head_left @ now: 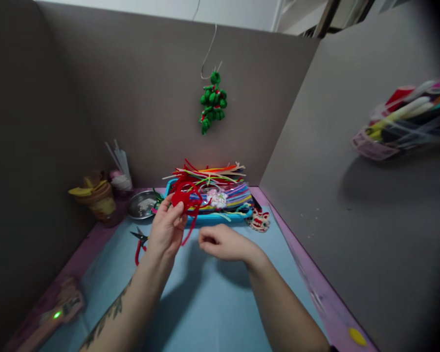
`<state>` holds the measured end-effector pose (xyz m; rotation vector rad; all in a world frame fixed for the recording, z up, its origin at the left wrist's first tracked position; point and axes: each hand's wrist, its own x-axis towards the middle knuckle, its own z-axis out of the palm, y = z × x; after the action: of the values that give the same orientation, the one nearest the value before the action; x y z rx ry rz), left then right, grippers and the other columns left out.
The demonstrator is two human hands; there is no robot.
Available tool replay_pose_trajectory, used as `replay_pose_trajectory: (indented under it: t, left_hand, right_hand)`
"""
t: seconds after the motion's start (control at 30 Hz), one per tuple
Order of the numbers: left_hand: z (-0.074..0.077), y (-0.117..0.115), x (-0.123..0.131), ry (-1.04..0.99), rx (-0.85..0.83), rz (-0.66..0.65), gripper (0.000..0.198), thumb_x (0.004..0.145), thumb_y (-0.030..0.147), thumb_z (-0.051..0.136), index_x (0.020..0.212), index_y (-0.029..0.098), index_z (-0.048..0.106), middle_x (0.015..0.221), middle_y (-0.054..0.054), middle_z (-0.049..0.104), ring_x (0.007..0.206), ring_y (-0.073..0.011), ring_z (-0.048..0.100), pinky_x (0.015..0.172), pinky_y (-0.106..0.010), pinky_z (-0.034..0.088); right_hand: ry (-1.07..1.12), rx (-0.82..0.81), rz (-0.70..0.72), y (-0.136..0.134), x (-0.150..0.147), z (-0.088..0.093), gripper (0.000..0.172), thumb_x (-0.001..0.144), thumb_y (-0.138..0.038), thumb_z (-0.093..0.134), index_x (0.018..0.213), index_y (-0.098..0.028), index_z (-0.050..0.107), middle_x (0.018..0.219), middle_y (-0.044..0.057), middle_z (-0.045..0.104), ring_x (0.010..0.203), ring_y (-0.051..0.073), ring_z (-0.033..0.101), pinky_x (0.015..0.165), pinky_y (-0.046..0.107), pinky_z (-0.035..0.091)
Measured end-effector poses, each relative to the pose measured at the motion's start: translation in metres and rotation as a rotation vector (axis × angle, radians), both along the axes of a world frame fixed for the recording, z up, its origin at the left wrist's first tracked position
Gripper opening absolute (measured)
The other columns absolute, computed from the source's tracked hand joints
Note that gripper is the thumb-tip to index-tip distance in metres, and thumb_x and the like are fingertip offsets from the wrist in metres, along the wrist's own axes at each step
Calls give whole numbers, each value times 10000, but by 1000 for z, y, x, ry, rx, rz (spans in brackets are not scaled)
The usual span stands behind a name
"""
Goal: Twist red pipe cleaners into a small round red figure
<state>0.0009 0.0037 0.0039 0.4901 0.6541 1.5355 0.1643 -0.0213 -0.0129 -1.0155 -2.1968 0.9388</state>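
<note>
My left hand [165, 229] pinches a red pipe-cleaner piece [181, 197] between thumb and fingers. The piece has a dense round middle with loops and loose strands trailing to the right and down. To its right, my right hand [225, 243] hovers over the blue mat in a loose fist, with nothing visible in it. Behind both hands stands a blue tray [214, 218] heaped with pipe cleaners [238, 194] of many colours. Red-handled cutters [139, 244] lie on the mat just left of my left wrist.
A metal bowl [141, 205] with small white bits and a pot [97, 200] stand at the left. A glue gun [60, 308] with a green light lies front left. A green pipe-cleaner tree [213, 102] hangs behind. A pen holder [376, 146] juts from the right wall.
</note>
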Motion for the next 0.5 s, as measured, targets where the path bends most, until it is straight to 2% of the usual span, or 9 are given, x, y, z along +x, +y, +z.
replay_pose_trajectory:
  t: [0.13,0.23,0.37,0.5]
  left_hand:
    - [0,-5,6,20,-19,-29,433,628,68,792,990,197,592,823,17,685,645,-78,644,575,-155,511]
    - [1,-11,11,34,-46,-58,409,651,88,782,1000,192,595,850,4,693,643,-81,646,584,-164,529]
    - [1,-16,17,55,-49,-101,427,644,95,788,1013,180,591,849,-9,699,628,-85,641,590,-179,541]
    - [1,-19,20,69,-32,-118,452,619,109,808,1003,189,584,867,-13,705,654,-97,652,575,-173,525]
  right_hand:
    - [169,113,-399,0,-6,5,155,839,-233,540,701,-190,593,595,-51,535,547,100,474,523,205,349]
    - [310,368,-597,-3,-12,4,128,867,-241,542,770,-195,613,691,-10,592,633,132,538,605,242,427]
    - [315,715,-603,-4,-11,0,122,875,-200,565,943,-225,663,892,55,645,868,193,599,806,333,487]
    - [300,762,-589,-3,-7,-1,138,875,-228,591,979,-243,681,910,60,621,890,203,600,827,361,498]
